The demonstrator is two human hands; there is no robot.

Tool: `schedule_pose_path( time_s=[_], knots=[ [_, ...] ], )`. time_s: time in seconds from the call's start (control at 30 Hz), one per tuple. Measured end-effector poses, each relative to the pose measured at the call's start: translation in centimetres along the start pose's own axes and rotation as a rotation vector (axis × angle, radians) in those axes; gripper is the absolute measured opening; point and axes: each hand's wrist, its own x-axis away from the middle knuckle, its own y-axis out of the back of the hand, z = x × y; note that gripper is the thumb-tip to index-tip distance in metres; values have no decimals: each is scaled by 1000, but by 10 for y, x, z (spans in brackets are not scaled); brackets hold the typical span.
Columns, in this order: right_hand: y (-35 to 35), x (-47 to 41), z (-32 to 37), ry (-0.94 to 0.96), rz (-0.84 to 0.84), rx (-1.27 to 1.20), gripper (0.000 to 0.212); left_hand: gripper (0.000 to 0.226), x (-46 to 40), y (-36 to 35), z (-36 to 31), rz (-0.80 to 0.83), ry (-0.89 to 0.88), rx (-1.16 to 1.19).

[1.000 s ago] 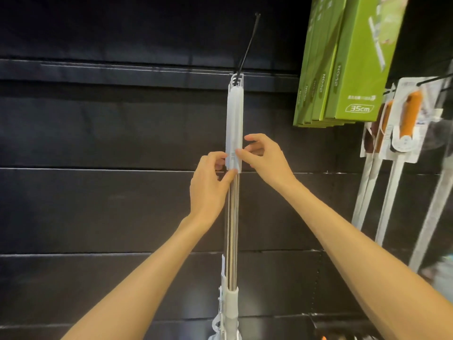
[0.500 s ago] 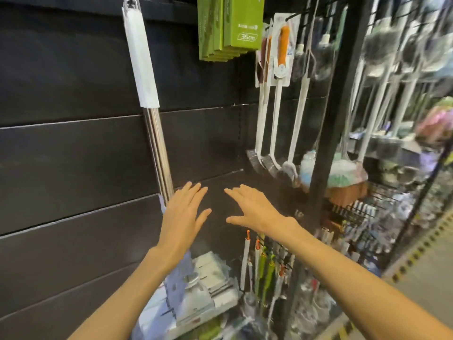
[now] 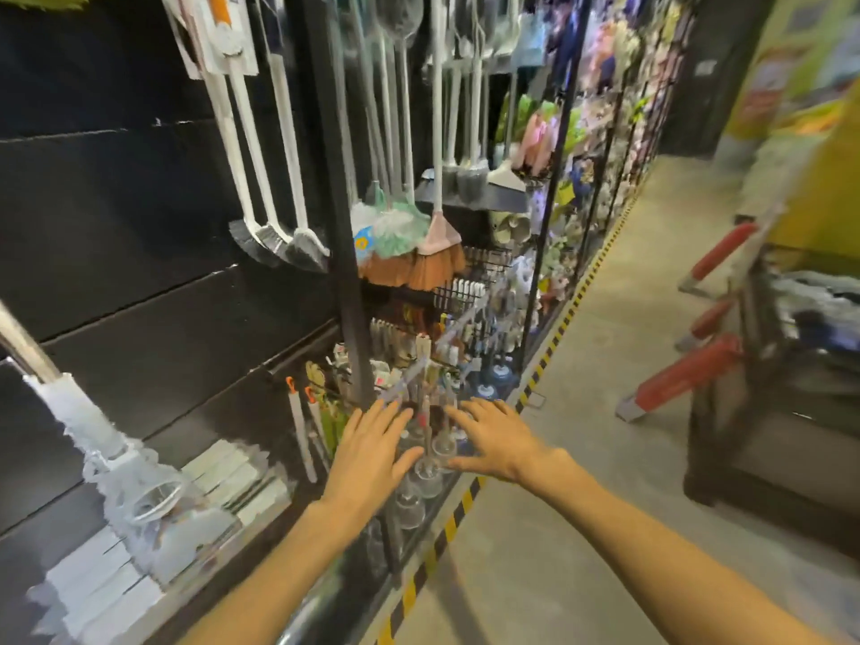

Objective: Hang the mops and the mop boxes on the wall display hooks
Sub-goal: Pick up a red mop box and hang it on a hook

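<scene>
The mop (image 3: 79,425) hangs against the black slat wall (image 3: 116,216) at the far left; its metal pole and plastic-wrapped white head show, its top is out of frame. My left hand (image 3: 372,451) and my right hand (image 3: 495,437) float side by side in front of me with straight, spread fingers, holding nothing. Both are well to the right of the mop and touch none of the goods. White mop boxes (image 3: 107,584) lie stacked on the low shelf below the mop head.
White long-handled brushes (image 3: 267,179) hang right of the mop. Past a black upright post (image 3: 346,253) hang brooms (image 3: 419,253) and more goods. A cart with red handles (image 3: 688,374) stands at the right. A concrete aisle (image 3: 605,365) with a yellow-black stripe runs ahead.
Both hands let go of the hung mop and dropped down, open. My view has swung right and down, from the wall hook to the aisle and the cart.
</scene>
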Motion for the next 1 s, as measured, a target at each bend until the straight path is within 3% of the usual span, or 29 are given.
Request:
schedule_pose_path(
  time_s=[0.1,0.23,0.6,1.0],
  knots=[
    [-10,61,-64,-114,16,-16,95,75,-24,-18,-76,14,-92,17],
    [-32,150,-153,-255,-27,-16,92,87,-49,-40,-190,55,-214,59],
    [-68,392,-338,-671,-56,-116,89,67,-90,-76,-493,151,-592,94],
    [-103,553,-503,-1074,-63,-163,95,74,-170,-141,-746,215,-904,164]
  ],
)
